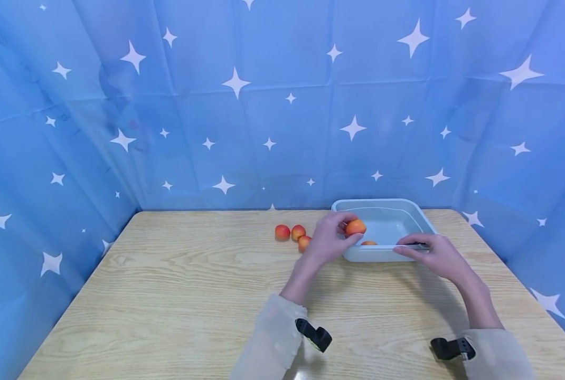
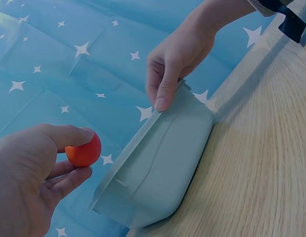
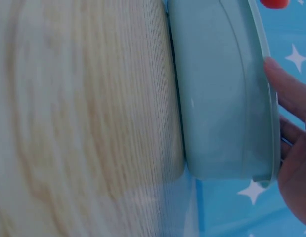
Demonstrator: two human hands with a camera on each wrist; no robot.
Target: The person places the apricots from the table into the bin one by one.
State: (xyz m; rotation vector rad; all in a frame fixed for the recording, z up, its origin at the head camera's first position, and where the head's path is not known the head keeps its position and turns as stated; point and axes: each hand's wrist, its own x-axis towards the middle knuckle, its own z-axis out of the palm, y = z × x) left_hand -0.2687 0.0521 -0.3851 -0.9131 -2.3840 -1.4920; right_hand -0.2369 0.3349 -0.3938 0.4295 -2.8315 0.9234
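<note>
My left hand (image 1: 329, 238) holds a small orange-red fruit (image 1: 356, 227), apricot-like, between thumb and fingers, raised over the left end of a pale blue plastic basin (image 1: 368, 254). In the left wrist view the thumb lies on top of the fruit (image 2: 84, 149) and fingers curl below it. My right hand (image 1: 434, 254) pinches the basin's near rim toward its right end, thumb outside and fingers inside. Another fruit (image 1: 369, 243) lies in the basin, partly hidden by the near wall. Just left of the left hand, three fruits (image 1: 282, 232) sit close together on the table.
The basin stands at the back right of a light wood-grain table (image 1: 178, 295). A blue curtain (image 1: 273, 116) with white stars hangs behind the table and along both sides. Black wrist devices (image 1: 314, 334) are strapped over both pale sleeves.
</note>
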